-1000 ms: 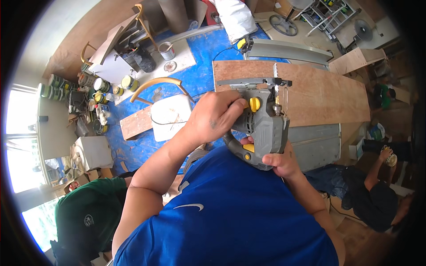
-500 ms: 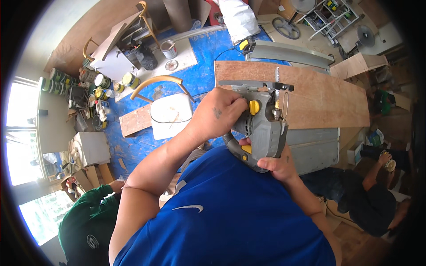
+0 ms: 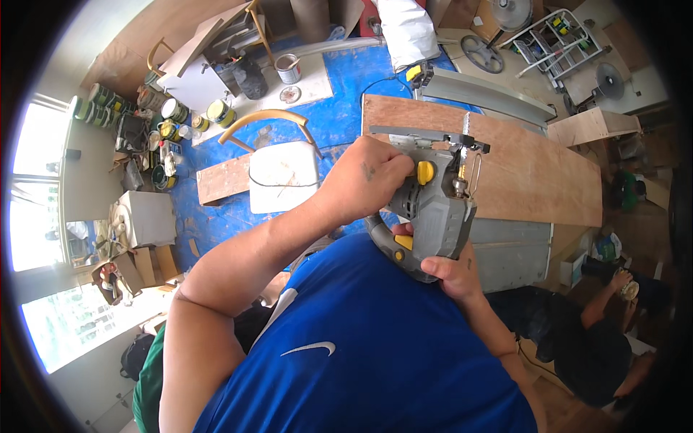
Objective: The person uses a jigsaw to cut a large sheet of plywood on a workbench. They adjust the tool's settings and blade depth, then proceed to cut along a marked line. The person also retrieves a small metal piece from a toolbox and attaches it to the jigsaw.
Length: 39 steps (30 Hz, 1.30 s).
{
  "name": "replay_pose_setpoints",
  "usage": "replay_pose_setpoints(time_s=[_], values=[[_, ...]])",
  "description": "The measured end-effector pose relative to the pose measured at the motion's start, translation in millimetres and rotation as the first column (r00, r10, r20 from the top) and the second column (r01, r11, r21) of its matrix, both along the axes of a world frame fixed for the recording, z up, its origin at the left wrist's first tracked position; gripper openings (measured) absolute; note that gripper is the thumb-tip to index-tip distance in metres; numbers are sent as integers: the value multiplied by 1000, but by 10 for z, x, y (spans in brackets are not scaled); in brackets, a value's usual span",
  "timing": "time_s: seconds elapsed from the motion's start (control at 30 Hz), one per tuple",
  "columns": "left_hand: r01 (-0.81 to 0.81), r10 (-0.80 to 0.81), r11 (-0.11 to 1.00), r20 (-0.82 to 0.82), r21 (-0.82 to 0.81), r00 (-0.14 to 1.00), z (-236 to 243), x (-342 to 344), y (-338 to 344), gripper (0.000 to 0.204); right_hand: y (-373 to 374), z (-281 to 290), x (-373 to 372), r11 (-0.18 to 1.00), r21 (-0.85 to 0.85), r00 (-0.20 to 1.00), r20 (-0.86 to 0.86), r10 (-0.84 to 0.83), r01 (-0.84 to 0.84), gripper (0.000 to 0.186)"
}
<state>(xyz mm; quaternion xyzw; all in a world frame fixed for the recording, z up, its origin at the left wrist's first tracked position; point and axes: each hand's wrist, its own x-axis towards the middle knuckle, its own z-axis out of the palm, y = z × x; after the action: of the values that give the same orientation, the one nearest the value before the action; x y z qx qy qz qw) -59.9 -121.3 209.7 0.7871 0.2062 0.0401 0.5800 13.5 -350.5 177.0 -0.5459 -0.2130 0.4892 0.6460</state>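
I hold a grey and yellow jigsaw [image 3: 440, 216] upside down in front of my chest, its base plate on top and its toothed blade pointing up. My left hand [image 3: 368, 177] is closed on the top part of the tool beside the yellow knob [image 3: 425, 173], its fingertips partly hidden. My right hand [image 3: 447, 270] grips the jigsaw body from below, thumb over the casing, the other fingers mostly behind it. Beyond the blade lies a long plywood panel [image 3: 534, 173], over a grey sheet [image 3: 512, 252].
A white chair [image 3: 284, 173] and a short plank [image 3: 220, 179] stand or lie on blue sheeting [image 3: 202, 231]. Paint cans [image 3: 220, 114] line the left side. A person in dark clothes [image 3: 585, 346] is at the lower right, another in green [image 3: 150, 382] behind my left arm.
The jigsaw and my hands have shifted slightly right. My left elbow has moved out leftward. The co-worker in green at lower left has moved down, now mostly hidden behind my arm.
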Motion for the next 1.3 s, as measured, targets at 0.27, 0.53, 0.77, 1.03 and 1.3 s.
replay_pose_setpoints(time_s=[0.27,0.53,0.77,1.03,1.3], values=[[182,-195,975,102,126,975,130,-41,125,29,-53,-119,43,996,91,997,-71,15,-9,73],[304,-324,938,104,168,940,279,-96,168,15,-190,-330,95,974,206,985,-121,119,-93,85],[-225,-334,710,601,667,726,279,-184,413,17,-242,-566,300,881,401,960,-19,281,-250,83],[-29,-227,925,615,378,755,253,-92,403,65,-174,-568,275,815,558,897,-264,355,-158,83],[105,-68,993,449,-57,891,123,-14,297,80,-73,-674,277,738,673,835,-381,398,-45,81]])
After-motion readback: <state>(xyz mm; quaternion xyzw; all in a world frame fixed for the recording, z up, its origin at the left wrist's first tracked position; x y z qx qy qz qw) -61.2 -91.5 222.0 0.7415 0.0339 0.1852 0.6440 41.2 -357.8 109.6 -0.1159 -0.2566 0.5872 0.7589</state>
